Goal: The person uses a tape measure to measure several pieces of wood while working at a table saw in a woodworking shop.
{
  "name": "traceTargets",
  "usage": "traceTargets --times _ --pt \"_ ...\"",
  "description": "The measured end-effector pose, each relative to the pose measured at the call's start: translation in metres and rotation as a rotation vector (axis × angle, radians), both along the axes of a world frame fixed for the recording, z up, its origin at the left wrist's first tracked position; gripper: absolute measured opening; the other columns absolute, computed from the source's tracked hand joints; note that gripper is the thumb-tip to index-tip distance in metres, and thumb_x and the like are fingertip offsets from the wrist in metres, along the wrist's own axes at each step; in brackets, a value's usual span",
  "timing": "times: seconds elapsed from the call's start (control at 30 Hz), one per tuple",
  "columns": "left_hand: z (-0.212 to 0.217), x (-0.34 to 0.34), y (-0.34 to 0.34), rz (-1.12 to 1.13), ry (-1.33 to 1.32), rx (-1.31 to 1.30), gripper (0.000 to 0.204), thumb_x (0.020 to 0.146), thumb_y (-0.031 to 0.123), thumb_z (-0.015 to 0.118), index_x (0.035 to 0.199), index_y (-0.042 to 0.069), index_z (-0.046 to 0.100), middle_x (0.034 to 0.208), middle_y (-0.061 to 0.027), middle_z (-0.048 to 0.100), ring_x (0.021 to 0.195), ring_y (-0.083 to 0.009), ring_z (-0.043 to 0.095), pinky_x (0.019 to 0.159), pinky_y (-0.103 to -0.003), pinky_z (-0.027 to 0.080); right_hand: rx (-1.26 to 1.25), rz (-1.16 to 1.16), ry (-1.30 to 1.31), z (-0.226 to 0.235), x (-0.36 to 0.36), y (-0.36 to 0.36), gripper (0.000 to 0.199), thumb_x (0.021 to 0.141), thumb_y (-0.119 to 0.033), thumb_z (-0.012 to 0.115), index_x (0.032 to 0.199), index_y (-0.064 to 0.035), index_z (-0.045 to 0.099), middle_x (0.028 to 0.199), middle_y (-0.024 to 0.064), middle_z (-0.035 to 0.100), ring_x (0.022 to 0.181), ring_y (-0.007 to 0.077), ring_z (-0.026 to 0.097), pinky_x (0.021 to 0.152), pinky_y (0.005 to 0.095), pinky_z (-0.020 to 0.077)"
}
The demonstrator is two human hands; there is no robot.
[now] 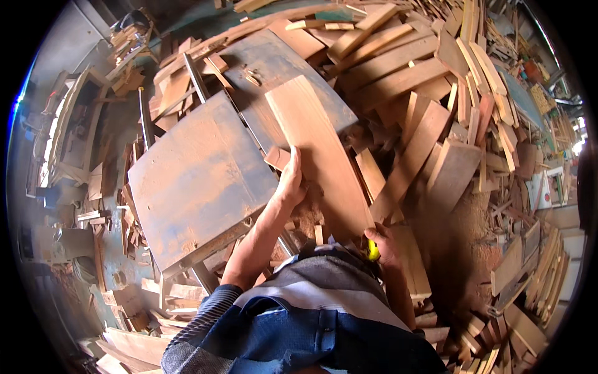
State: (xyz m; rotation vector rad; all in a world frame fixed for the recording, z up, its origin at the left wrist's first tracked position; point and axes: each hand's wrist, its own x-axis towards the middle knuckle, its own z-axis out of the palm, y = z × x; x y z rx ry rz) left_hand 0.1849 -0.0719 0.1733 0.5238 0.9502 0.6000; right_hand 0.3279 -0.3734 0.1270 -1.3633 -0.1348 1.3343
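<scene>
A long, wide wooden board (pixel 317 146) lies slanted, its far end over the dark metal machine table (pixel 265 56) and its near end by my waist. My left hand (pixel 291 181) is closed on the board's left edge, the thumb side upward. Right beside those fingers a small wood block (pixel 277 158) sticks out; whether the hand holds it too, I cannot tell. At the board's near right corner my right hand (pixel 387 246) is closed around a yellow tape measure (pixel 373 250), partly hidden by the fingers.
A second metal table section (pixel 199 177), dusted with sawdust, stands to the left on metal rails (pixel 196 78). Small offcuts (pixel 252 78) lie on the far table. Heaped planks (pixel 398 81) crowd the right side, and more scraps (pixel 134 346) lie at lower left.
</scene>
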Motion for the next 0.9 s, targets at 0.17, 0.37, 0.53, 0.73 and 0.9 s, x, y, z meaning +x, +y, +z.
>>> traceTargets --times 0.17,0.37,0.53,0.73,0.9 --pt "-0.044 0.014 -0.006 -0.185 -0.201 -0.078 0.078 0.100 0.071 0.044 0.155 0.016 0.039 0.147 0.0002 0.048 0.125 -0.0159 0.050 0.094 -0.036 0.048 -0.032 -0.137 -0.076 -0.030 -0.008 -0.029 0.054 0.089 -0.020 0.078 0.131 0.0062 0.057 0.102 0.0056 0.068 0.090 0.0154 0.065 0.079 0.0286 0.0519" --pt "-0.054 0.029 -0.032 -0.233 -0.543 -0.086 0.059 0.107 0.055 0.044 0.147 0.013 0.048 0.136 0.0005 0.060 0.121 -0.0182 0.059 0.099 -0.038 0.051 0.016 -0.262 0.000 -0.017 -0.024 -0.032 0.028 0.091 -0.020 0.072 0.111 -0.0012 0.069 0.099 0.0052 0.070 0.084 0.0158 0.067 0.071 0.0306 0.0549" --pt "-0.090 0.032 -0.058 -0.350 -0.407 -0.049 0.037 0.105 0.028 0.055 0.137 0.007 0.055 0.124 -0.0090 0.065 0.107 -0.0225 0.066 0.094 -0.041 0.055 -0.041 -0.081 -0.013 -0.001 -0.021 -0.044 0.026 0.093 -0.022 0.068 0.107 -0.0006 0.071 0.085 0.0041 0.070 0.073 0.0148 0.066 0.064 0.0284 0.0519" --pt "-0.114 0.034 -0.086 -0.371 -0.267 -0.132 0.013 0.100 0.019 0.059 0.104 0.007 0.062 0.083 -0.0030 0.059 0.075 -0.0173 0.058 0.071 -0.034 0.052 -0.210 -0.070 0.027 0.040 -0.032 -0.038 0.028 0.095 -0.030 0.066 0.104 -0.0039 0.071 0.086 0.0026 0.068 0.072 0.0123 0.062 0.064 0.0270 0.0478" --pt "-0.191 0.031 -0.102 -0.364 -0.160 -0.308 0.018 0.101 0.019 0.059 0.109 0.003 0.062 0.097 -0.0076 0.065 0.091 -0.0232 0.065 0.084 -0.039 0.056 -0.131 -0.256 0.120 0.014 -0.023 -0.048 0.025 0.098 -0.033 0.065 0.094 -0.0077 0.066 0.077 0.0050 0.066 0.063 0.0162 0.063 0.058 0.0291 0.0489"
